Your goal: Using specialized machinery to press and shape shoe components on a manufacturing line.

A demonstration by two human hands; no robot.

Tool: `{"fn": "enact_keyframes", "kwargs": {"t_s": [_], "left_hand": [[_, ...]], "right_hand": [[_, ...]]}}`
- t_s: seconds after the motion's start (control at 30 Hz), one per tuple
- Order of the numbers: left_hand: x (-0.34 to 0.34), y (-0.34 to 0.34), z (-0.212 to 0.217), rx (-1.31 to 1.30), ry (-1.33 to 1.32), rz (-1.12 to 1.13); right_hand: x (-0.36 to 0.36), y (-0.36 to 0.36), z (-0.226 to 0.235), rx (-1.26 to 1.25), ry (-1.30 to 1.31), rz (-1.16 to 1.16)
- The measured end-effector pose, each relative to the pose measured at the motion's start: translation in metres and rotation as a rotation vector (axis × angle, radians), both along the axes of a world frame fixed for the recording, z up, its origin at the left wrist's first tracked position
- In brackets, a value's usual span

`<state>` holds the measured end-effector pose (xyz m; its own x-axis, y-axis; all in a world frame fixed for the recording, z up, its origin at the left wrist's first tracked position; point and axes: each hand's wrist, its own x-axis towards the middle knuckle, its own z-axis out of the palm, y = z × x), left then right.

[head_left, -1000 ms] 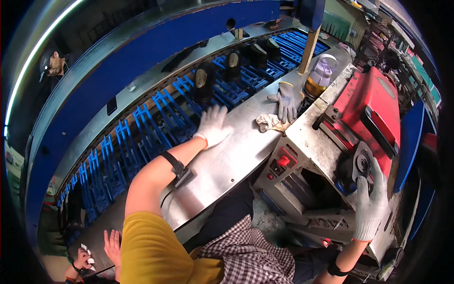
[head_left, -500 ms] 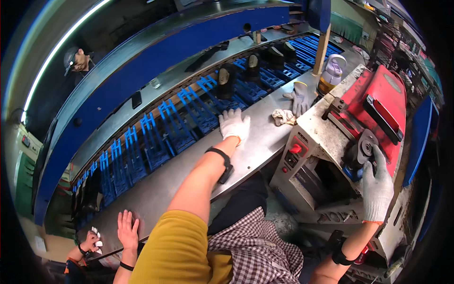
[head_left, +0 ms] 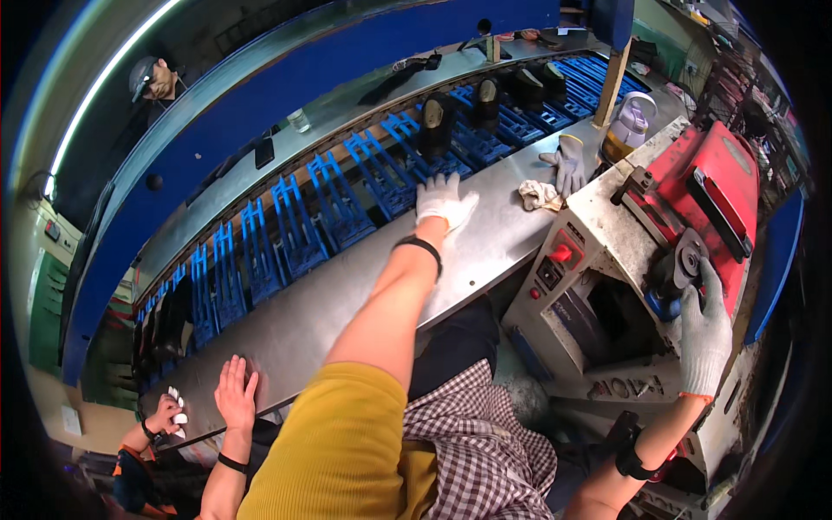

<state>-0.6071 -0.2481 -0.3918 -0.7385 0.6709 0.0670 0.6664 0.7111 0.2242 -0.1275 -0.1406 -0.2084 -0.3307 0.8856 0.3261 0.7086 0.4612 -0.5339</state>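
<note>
My left hand (head_left: 444, 201), in a white glove, lies palm down with fingers spread on a metal ledge (head_left: 338, 286), its fingertips by the blue-slatted rack (head_left: 347, 221). Just beyond the fingers a dark shoe (head_left: 437, 130) stands upright on the rack, with more shoes (head_left: 487, 100) to its right. My right hand (head_left: 706, 338), also gloved, closes its thumb and index finger on a dark, round-headed part (head_left: 685, 263) of a machine with a red cover (head_left: 719, 173). The other fingers are partly hidden.
A grey glove (head_left: 568, 165) and a crumpled cream glove (head_left: 539, 195) lie on the ledge near a lidded bottle (head_left: 631, 126). Another person's hand (head_left: 236, 394) rests at lower left; a second hand (head_left: 165, 418) holds small white pieces. A blue beam (head_left: 286, 100) spans overhead.
The whole view has shifted slightly, so the rack, shoes and machine sit further right and higher. Both my hands keep their places on the ledge and the machine part.
</note>
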Motion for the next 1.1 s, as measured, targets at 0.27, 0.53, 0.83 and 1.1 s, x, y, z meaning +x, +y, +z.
{"fn": "enact_keyframes", "kwargs": {"t_s": [0.27,0.53,0.83,1.1], "left_hand": [[-0.076,-0.094,-0.004,-0.084,-0.202,0.21],[-0.089,-0.129,-0.019,-0.063,0.16,0.427],[-0.101,-0.123,-0.021,-0.175,0.178,0.022],[-0.089,-0.096,-0.007,-0.25,0.366,0.112]], "right_hand": [[0.004,0.005,-0.004,0.086,-0.057,0.016],[0.001,0.003,0.0,-0.015,-0.02,0.004],[0.002,0.004,0.0,-0.067,0.005,-0.015],[0.003,0.006,-0.002,-0.033,-0.015,-0.01]]}}
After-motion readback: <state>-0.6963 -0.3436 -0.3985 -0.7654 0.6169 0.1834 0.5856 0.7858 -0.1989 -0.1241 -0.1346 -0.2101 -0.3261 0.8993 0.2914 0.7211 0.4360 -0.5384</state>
